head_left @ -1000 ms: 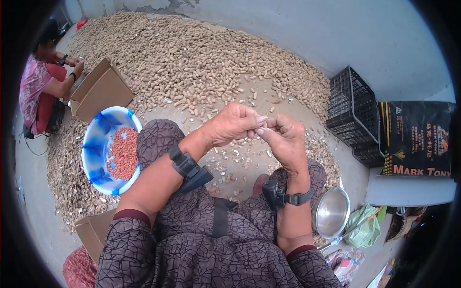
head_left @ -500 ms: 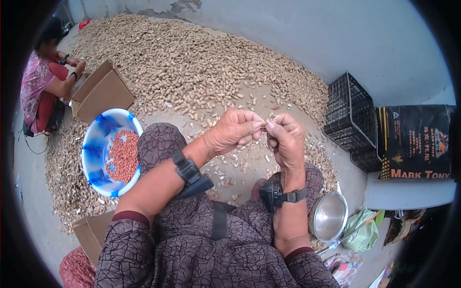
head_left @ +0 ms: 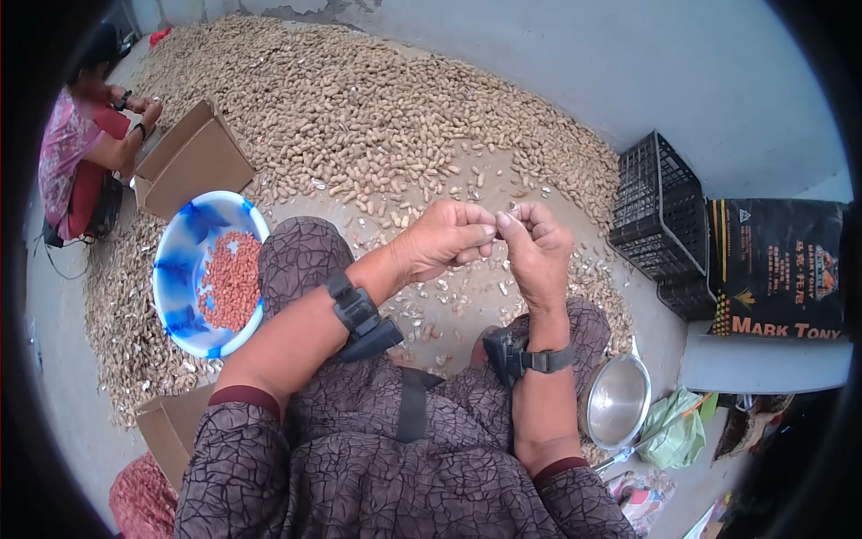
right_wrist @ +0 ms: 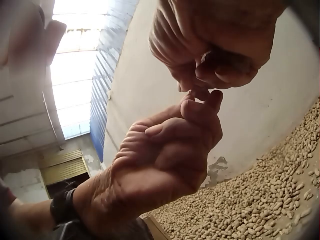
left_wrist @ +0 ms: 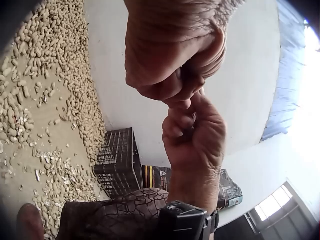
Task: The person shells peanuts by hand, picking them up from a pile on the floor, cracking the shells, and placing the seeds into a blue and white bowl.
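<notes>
Both hands meet in front of the person's knees, fingertip to fingertip. The left hand [head_left: 444,241], fingers curled, pinches at a small peanut mostly hidden between the fingertips. On the other side, the right hand [head_left: 541,250] grips the peanut [head_left: 514,210] between thumb and forefinger, a bit of pale shell showing above. In the left wrist view the left hand [left_wrist: 175,55] is above the right hand [left_wrist: 195,135]. From the right wrist, the left hand [right_wrist: 165,150] reaches up to the right hand [right_wrist: 215,45]. Beyond the hands spreads a large heap of unshelled peanuts [head_left: 359,108].
A blue-and-white basin [head_left: 175,310] with shelled reddish peanuts [head_left: 232,287] stands left of the knee. Behind it are a cardboard box [head_left: 197,166] and another seated person [head_left: 81,162]. To the right are black crates [head_left: 660,216], a black sack [head_left: 781,269] and a metal bowl [head_left: 620,404].
The hands first touched, then parted slightly with a cracked shell between the fingertips. Now the fingertips meet again, and the shell bit sits at the right fingers.
</notes>
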Motion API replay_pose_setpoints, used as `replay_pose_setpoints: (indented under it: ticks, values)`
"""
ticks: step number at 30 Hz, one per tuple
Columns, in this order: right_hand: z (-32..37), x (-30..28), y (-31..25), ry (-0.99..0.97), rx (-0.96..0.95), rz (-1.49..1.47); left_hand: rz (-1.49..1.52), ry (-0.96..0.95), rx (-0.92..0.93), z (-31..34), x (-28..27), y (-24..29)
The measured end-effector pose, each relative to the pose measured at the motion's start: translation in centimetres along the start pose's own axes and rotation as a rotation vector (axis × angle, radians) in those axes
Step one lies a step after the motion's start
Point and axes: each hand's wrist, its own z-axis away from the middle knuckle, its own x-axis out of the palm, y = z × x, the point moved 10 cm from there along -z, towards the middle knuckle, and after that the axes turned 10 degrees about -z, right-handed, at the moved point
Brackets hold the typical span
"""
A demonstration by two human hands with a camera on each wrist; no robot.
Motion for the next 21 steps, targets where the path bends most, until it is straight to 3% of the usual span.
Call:
replay_pose_setpoints:
  ticks: [2,5,7,13,16,18,19,21]
  values:
    - [-0.2,-0.1,-0.4,-0.005,-0.047,-0.008,0.092,-0.042,0.049,0.0,0.3,0.5]
    - [-0.2,0.0,-0.3,-0.035,0.025,-0.083,0.029,-0.038,0.074,-0.2,0.4,0.9]
    - [-0.1,0.1,-0.1,-0.047,0.045,0.017,0.029,-0.031,0.082,-0.3,0.3,0.8]
    - [0.3,1.0,-1.0,-0.066,0.010,-0.035,0.013,-0.001,0.008,-0.4,0.2,0.3]
    - [0.0,-0.7,-0.1,-0.076,0.120,-0.050,-0.003,-0.014,-0.068,-0.4,-0.3,-0.4]
    - [0.9,0.2,0.8,-0.313,0.338,0.115,0.009,-0.045,-0.148,-0.4,-0.5,-1.2]
    - [0.9,-0.2,0.8,-0.313,0.338,0.114,0.008,-0.046,-0.148,-0.3,-0.6,-1.1]
    - [2.6,1.3,1.8,-0.619,0.438,0.214,-0.100,-0.146,-0.203,0.0,0.1,-1.4]
